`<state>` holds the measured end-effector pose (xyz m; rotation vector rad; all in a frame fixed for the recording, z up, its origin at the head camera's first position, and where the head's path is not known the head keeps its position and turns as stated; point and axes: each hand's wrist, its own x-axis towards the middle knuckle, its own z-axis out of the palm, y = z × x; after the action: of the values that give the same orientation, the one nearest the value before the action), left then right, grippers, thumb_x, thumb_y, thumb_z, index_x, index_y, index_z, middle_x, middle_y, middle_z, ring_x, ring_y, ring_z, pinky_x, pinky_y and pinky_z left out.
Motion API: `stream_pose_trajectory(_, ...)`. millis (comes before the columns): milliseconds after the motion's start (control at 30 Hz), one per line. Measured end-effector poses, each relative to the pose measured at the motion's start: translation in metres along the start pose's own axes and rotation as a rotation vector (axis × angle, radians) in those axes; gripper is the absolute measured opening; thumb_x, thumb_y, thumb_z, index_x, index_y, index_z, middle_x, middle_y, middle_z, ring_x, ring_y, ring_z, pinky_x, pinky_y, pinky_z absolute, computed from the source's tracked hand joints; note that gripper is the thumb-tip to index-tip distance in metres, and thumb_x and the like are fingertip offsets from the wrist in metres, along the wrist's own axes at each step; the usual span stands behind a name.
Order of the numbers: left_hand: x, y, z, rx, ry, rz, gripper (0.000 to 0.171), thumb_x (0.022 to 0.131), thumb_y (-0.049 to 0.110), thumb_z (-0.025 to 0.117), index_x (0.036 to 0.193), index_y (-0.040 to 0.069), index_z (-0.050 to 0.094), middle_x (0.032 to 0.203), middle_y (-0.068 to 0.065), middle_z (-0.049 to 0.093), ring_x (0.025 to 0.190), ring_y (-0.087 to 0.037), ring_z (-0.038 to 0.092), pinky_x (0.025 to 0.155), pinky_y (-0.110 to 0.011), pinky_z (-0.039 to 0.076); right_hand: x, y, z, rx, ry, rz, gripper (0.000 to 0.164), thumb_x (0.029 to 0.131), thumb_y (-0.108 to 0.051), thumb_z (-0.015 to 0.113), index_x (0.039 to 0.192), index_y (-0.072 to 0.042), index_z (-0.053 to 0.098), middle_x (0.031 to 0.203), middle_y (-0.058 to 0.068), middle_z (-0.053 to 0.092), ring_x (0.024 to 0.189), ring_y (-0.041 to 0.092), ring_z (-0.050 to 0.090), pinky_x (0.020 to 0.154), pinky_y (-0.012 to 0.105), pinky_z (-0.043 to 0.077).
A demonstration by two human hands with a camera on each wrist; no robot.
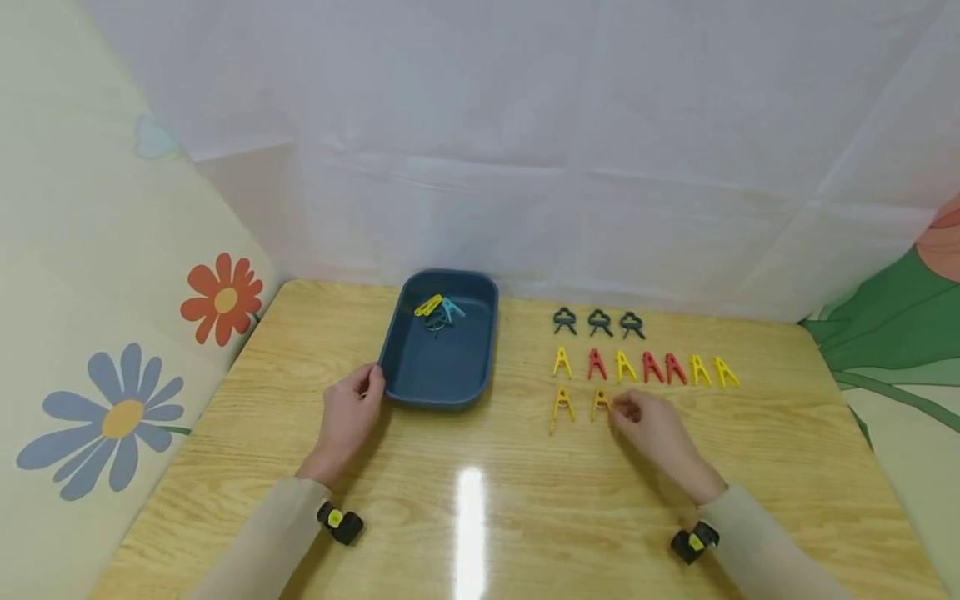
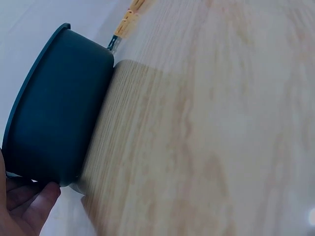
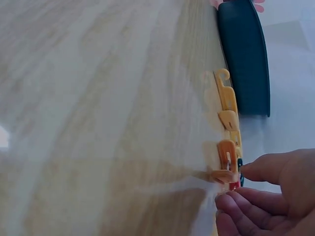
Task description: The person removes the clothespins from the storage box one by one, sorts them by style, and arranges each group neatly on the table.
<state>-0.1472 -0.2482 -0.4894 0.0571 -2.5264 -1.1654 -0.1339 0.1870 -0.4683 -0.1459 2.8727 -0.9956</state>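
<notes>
My left hand point(image 1: 351, 417) grips the near left corner of a dark blue plastic tray point(image 1: 438, 394), its thumb against the outer wall point(image 2: 64, 98). Inside the tray lie a yellow clothespin point(image 1: 428, 305), a light blue clothespin point(image 1: 452, 309) and a dark green clip point(image 1: 435, 322). My right hand point(image 1: 656, 433) is beside an orange-yellow clothespin point(image 1: 601, 403), fingertips right at its right leg. In the right wrist view, thumb and fingers stand apart near that clothespin point(image 3: 226, 160). Left of it lies another orange-yellow clothespin with a hooked end point(image 1: 562, 404).
Behind these, a row of red and yellow clothespins point(image 1: 652, 367) lies on the wooden table point(image 1: 405, 508). Farther back are three dark green clips point(image 1: 599, 322) in a row. A white cloth point(image 1: 450, 183) hangs along the table's back edge.
</notes>
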Motion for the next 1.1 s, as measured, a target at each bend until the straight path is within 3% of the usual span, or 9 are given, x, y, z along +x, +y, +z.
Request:
stream_pose_trajectory(333, 0.002, 0.004, -0.002, 0.014, 0.002, 0.006, 0.028, 0.106, 0.015, 0.054, 0.105, 0.001, 0.078, 0.094, -0.014, 0.078, 0.089, -0.024, 0.070, 0.074, -0.007, 0.042, 0.024, -0.029, -0.020, -0.032, 0.050, -0.097, 0.024, 0.100, -0.011, 0.067, 0.116, 0.006, 0.071, 0.097, 0.013, 0.072, 0.086, 0.025, 0.066, 0.076, 0.043, 0.058)
stream_pose_trajectory(600, 0.001, 0.005, -0.002, 0.026, -0.006, -0.007, 0.028, 0.106, 0.015, 0.054, 0.107, 0.001, 0.078, 0.099, -0.016, 0.078, 0.094, -0.027, 0.072, 0.080, -0.028, 0.054, 0.050, -0.074, -0.028, -0.054, 0.045, -0.178, 0.032, 0.104, -0.021, 0.066, 0.125, 0.002, 0.070, 0.101, 0.011, 0.073, 0.089, 0.025, 0.069, 0.077, 0.043, 0.059)
stream_pose_trajectory(867, 0.001, 0.004, -0.002, 0.016, -0.015, -0.007, 0.028, 0.106, 0.014, 0.054, 0.108, 0.000, 0.078, 0.097, -0.015, 0.078, 0.091, -0.024, 0.070, 0.075, -0.009, 0.044, 0.076, -0.110, -0.022, -0.006, 0.005, -0.230, 0.032, 0.104, -0.021, 0.065, 0.127, 0.001, 0.068, 0.112, 0.015, 0.072, 0.100, 0.028, 0.069, 0.087, 0.045, 0.058)
stream_pose_trajectory(1100, 0.001, 0.003, -0.002, 0.005, -0.021, -0.017, 0.028, 0.106, 0.014, 0.054, 0.110, 0.000, 0.078, 0.100, -0.017, 0.078, 0.092, -0.026, 0.071, 0.076, -0.009, 0.044, 0.100, -0.144, -0.010, -0.002, -0.038, -0.253, 0.035, 0.104, -0.022, 0.065, 0.130, 0.002, 0.067, 0.117, 0.016, 0.072, 0.105, 0.028, 0.069, 0.090, 0.042, 0.058)
